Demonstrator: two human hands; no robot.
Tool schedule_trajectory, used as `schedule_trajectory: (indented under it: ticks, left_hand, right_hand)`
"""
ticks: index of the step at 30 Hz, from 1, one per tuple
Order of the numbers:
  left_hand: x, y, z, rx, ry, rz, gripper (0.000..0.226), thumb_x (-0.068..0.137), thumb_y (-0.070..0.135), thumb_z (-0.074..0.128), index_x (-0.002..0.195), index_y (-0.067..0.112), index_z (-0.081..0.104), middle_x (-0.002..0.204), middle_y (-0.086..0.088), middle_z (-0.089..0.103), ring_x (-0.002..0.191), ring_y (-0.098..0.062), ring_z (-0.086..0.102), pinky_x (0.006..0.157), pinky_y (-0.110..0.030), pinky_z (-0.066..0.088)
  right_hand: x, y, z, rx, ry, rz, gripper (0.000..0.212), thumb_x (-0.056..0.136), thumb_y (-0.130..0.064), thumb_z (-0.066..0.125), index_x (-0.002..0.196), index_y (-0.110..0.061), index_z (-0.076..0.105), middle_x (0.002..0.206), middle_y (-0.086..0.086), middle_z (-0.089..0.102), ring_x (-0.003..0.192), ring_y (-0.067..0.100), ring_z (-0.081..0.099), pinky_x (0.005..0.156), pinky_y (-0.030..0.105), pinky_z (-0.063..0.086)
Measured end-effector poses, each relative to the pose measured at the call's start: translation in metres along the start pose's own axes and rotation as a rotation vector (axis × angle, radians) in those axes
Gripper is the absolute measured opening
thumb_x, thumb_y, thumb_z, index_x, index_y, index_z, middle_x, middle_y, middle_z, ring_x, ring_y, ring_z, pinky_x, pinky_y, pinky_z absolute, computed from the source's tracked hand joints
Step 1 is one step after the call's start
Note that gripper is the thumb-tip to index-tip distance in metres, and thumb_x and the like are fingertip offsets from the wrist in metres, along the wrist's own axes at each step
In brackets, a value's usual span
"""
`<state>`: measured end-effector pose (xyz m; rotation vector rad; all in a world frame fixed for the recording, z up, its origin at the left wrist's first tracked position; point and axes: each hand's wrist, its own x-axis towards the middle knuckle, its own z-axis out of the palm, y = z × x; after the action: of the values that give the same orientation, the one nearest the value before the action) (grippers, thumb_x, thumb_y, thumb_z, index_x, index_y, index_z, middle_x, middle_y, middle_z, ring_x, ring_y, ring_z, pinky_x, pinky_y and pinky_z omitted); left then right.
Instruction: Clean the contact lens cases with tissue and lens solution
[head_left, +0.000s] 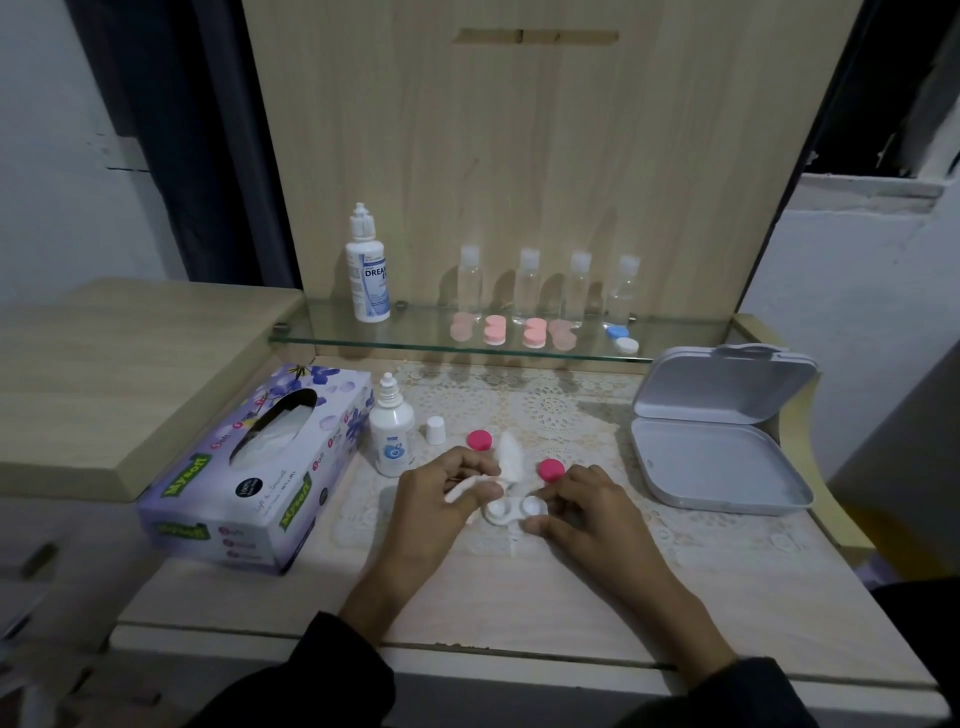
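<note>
A white contact lens case (511, 508) is seen lying on the lace mat (561, 410) at the middle of the table (519, 597), between the two hands. It is made up of two round, shallow wells joined side by side, and both wells are uncovered and look pale and glossy inside. Its right well is pinched between the thumb and curled fingers of the right hand (576, 506). A white tissue (506, 457) is gripped in the curled fingers of the left hand (441, 493); it is rolled into a twisted strip, with one end standing up behind the case and the other showing under the fingers, just beside the left well. Whether the tissue touches the well cannot be told.

Two pink caps (479, 440) are placed on the mat just behind the hands, one on each side of the raised tissue end. A small solution bottle (392, 431) is stood upright to the left, uncapped, with its white cap (435, 430) set beside it. A purple tissue box (254, 467) is laid further left. An open grey hinged box (717, 457) is found at the right edge. Behind, on a glass shelf (415, 340), a larger solution bottle (368, 270), four clear bottles (527, 283), several pink cases (494, 331) and a blue and white case (622, 339) are lined up.
</note>
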<state>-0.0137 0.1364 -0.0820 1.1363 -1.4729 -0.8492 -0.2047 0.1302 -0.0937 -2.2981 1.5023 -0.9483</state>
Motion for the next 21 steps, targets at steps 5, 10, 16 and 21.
schedule_trajectory:
  ticks: [5,10,16,21]
  left_hand:
    - [-0.003,0.005,0.003,-0.153,-0.017,0.030,0.019,0.079,0.004,0.070,0.091,0.018,0.069,0.093,0.010,0.073,0.090,-0.005,0.067,0.077,-0.013,0.048]
    - [-0.004,0.005,0.001,-0.253,-0.133,0.095,0.021,0.088,0.003,0.060,0.104,0.014,0.067,0.105,0.003,0.071,0.101,-0.014,0.065,0.081,-0.019,0.050]
    - [-0.002,-0.002,0.002,-0.085,-0.148,0.241,0.025,0.088,0.007,0.055,0.109,0.013,0.067,0.110,0.003,0.066,0.108,-0.015,0.061,0.092,-0.023,0.047]
    - [0.006,-0.023,0.002,0.411,-0.116,0.175,0.032,0.077,0.042,0.065,0.107,0.031,0.066,0.103,0.017,0.061,0.098,-0.001,0.052,0.091,-0.031,0.043]
  right_hand:
    - [0.000,-0.005,-0.003,0.038,-0.022,0.035,0.050,0.067,-0.053,0.072,0.109,-0.026,0.067,0.088,-0.027,0.047,0.088,-0.007,0.044,0.067,0.013,0.031]
    - [0.002,-0.030,-0.010,0.597,0.170,0.088,0.040,0.067,-0.019,0.078,0.103,-0.025,0.063,0.094,-0.008,0.064,0.084,0.007,0.058,0.069,0.013,0.043]
    - [0.008,-0.032,-0.009,0.630,0.273,0.058,0.025,0.079,0.005,0.066,0.080,-0.020,0.069,0.076,-0.005,0.070,0.068,0.011,0.062,0.060,0.022,0.049]
    - [0.013,0.003,-0.021,0.237,0.315,0.115,0.023,0.073,0.003,0.069,0.086,-0.015,0.067,0.061,-0.002,0.059,0.060,0.016,0.054,0.055,0.028,0.041]
